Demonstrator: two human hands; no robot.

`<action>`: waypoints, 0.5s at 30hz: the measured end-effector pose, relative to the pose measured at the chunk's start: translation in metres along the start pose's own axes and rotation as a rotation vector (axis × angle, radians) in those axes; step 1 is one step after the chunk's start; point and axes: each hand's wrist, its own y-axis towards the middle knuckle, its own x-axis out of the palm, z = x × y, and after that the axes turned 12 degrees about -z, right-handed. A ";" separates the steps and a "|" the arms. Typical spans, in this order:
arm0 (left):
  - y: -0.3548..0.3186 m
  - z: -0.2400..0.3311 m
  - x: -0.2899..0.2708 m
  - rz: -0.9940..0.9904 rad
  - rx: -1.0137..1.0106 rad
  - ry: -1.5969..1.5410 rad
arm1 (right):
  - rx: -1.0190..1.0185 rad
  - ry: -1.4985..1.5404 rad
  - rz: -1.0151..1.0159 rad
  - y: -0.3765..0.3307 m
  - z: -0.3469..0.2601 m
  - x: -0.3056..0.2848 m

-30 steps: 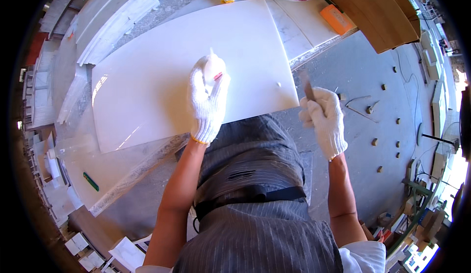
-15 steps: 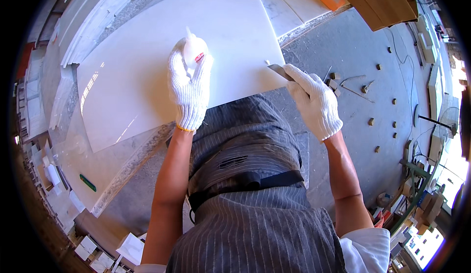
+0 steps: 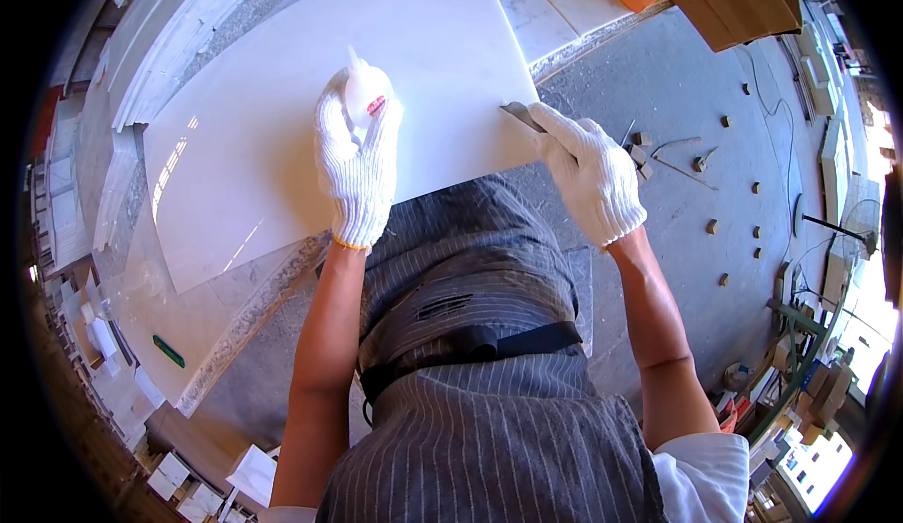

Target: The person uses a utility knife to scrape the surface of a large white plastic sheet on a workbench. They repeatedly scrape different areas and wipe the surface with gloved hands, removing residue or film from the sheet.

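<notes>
White slab [image 3: 263,128] lies flat in front of the person, its glossy face mostly bare. Left hand [image 3: 357,166] is above it, right hand [image 3: 593,175] at its right edge, both gloved and curled round something. The left holds a white bottle [image 3: 367,92], nozzle pointing away; the right grips a slimmer metal blade [image 3: 523,117], tip over the slab, contact unclear. I'd judge the blade work under way; how much is left, I can't tell.
</notes>
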 end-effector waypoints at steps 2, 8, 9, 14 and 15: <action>-0.001 0.003 0.000 0.000 -0.002 -0.016 | 0.055 -0.050 -0.054 -0.001 -0.004 -0.002; 0.000 0.001 0.000 0.005 0.010 -0.096 | 0.095 -0.138 -0.157 -0.012 -0.012 -0.014; 0.000 0.000 0.001 0.006 0.028 -0.113 | 0.059 -0.070 -0.106 -0.011 -0.010 -0.014; -0.001 0.002 0.002 0.002 -0.009 -0.124 | -0.144 -0.101 0.002 0.005 0.001 -0.004; 0.001 0.002 0.002 -0.006 -0.010 -0.142 | -0.117 -0.119 -0.006 0.002 0.004 -0.002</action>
